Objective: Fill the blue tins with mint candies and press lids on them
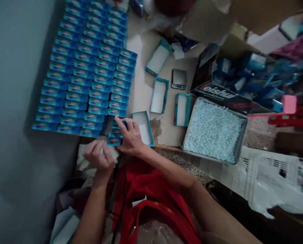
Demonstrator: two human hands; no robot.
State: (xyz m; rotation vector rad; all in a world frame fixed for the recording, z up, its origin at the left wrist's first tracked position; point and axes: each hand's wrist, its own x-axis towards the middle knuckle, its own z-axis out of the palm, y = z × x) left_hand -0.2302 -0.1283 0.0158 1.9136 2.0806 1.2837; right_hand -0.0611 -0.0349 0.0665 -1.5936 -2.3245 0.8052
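Note:
My right hand (132, 137) is at the front edge of the table, its fingers and thumb spanning a short row of small blue printed boxes (115, 140). The hand covers part of that row. Just left of it, my left hand (99, 156) hangs in front of the table edge with its fingers curled in; whether anything is inside them is hidden. Behind both hands, many more blue boxes (81, 78) lie in tight columns. An open blue carton with a white inside (143, 127) stands right beside my right hand.
More open cartons (159, 95) stand farther back, near a small digital scale (179, 78). A metal tray (184, 149) full of pale blue granules rests at the right, before a black box (222, 95) holding blue packages. A wall (16, 101) bounds the left.

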